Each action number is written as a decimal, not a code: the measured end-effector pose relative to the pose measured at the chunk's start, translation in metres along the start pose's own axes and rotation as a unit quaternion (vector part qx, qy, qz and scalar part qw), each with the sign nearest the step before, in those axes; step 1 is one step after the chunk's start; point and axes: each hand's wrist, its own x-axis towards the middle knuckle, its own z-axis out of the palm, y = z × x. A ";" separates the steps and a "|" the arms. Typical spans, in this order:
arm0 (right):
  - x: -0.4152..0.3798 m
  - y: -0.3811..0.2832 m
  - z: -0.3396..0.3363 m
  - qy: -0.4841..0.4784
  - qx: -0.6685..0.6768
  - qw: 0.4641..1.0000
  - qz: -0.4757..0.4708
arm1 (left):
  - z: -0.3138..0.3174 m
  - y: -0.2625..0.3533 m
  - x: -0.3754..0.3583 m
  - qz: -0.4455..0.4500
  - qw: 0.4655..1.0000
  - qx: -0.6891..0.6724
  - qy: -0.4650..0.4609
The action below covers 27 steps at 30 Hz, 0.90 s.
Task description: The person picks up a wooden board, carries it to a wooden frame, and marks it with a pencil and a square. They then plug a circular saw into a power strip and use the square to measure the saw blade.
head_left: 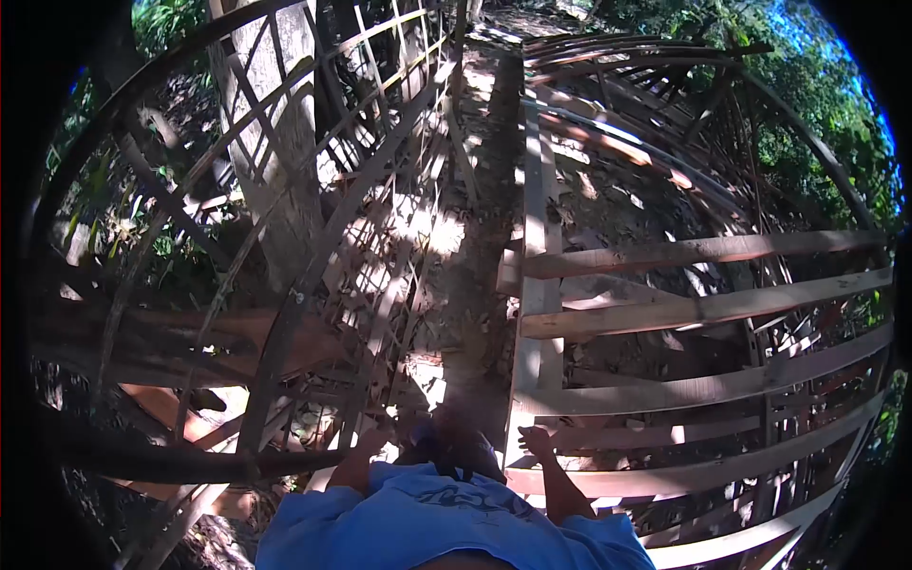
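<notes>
At the lower middle, just beyond the blue shirt (pixel 446 527), my right hand (pixel 538 442) hangs beside the long upright board of the slatted wooden frame (pixel 665 391). Its fingers are partly curled and apart, with nothing visible in them. Left of my body, my left hand (pixel 372 439) is in shadow near the dark lattice of poles (pixel 313 266). Its fingers are too dark to make out, so whether it touches or holds anything is hidden.
A narrow dirt path (pixel 483 228) runs forward between the lattice and the slatted frame. A thick tree trunk (pixel 275 133) stands behind the lattice. Long curved poles (pixel 617 142) lie at the upper right, with green foliage (pixel 826 123) beyond.
</notes>
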 end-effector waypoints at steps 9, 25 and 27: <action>0.113 -0.057 -0.022 0.007 -0.052 0.959 0.278 | -0.208 0.133 0.226 -0.111 0.894 -0.432 0.050; 0.566 -0.711 -0.135 0.081 0.071 0.979 -0.174 | -0.527 0.095 0.597 0.006 0.690 -0.724 0.014; 0.594 -0.731 -0.147 0.133 0.082 0.967 -0.200 | -0.568 0.142 0.637 -0.164 0.812 -0.550 0.104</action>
